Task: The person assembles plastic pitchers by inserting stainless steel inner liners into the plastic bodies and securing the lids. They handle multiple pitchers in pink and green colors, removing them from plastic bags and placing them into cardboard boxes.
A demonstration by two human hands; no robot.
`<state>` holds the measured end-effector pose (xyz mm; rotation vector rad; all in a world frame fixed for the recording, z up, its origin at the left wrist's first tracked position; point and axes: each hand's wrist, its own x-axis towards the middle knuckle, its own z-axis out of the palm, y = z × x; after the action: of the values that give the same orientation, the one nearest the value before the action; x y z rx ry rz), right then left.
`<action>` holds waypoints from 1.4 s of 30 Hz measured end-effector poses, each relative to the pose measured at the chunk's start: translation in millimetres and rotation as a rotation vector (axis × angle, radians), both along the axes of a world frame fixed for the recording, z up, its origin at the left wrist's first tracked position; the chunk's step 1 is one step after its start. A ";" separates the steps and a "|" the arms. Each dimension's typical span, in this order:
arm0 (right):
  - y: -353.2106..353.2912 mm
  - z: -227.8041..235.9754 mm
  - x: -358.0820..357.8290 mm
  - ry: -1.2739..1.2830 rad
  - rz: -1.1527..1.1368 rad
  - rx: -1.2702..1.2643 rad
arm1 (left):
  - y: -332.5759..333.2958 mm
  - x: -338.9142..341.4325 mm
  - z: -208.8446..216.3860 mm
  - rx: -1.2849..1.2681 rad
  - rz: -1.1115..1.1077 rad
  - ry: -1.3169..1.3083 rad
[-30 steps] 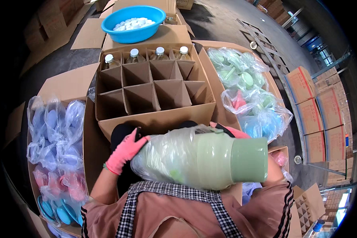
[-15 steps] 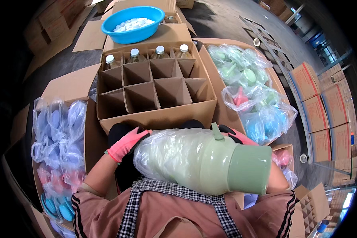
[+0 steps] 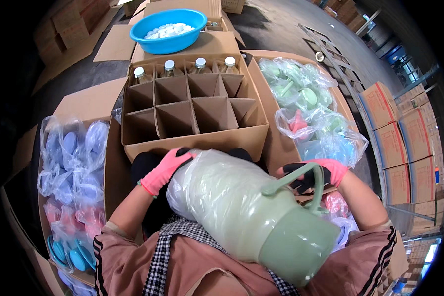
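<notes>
A pale green thermos jug [image 3: 227, 197] with a darker green end lies across my lap. It is tilted, the darker end toward the lower right, and clear plastic film wraps its body. My left hand [image 3: 165, 170], in a pink glove with black on it, is closed on the wrapped end at the upper left. The jug's green loop handle [image 3: 301, 180] sticks up to the right. Just behind that handle is my gloved right hand [image 3: 311, 176], its fingers loosely bent and apart, not visibly gripping it.
Ahead stands a divided carton [image 3: 197, 140] with several capped bottles [image 3: 201, 66] in its far row. A blue basin [image 3: 168, 42] of white pieces sits beyond. Bagged plastic parts fill the left carton [image 3: 117, 172] and right carton [image 3: 276, 133]. Stacked boxes [image 3: 394, 143] stand far right.
The jug has turned, its darker end swinging down toward me and its handle swinging out to the right. My right hand has come from behind the jug to beside the handle.
</notes>
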<state>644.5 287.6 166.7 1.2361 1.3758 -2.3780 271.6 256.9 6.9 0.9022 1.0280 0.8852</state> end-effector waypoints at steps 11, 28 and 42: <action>18.2 -109.3 -9.6 0.531 -0.196 -0.174 | 56.4 -8.8 57.5 0.170 0.404 -0.016; -13.6 -136.5 -170.0 0.250 -0.471 0.609 | 72.3 -150.6 110.6 0.824 0.858 0.303; -36.4 -71.5 -132.0 0.357 -0.799 0.586 | 0.6 -230.2 119.2 0.743 1.202 -0.079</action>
<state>512.5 251.2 95.2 1.8507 2.1096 -2.9143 41.4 257.5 126.2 0.7688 1.1606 2.4000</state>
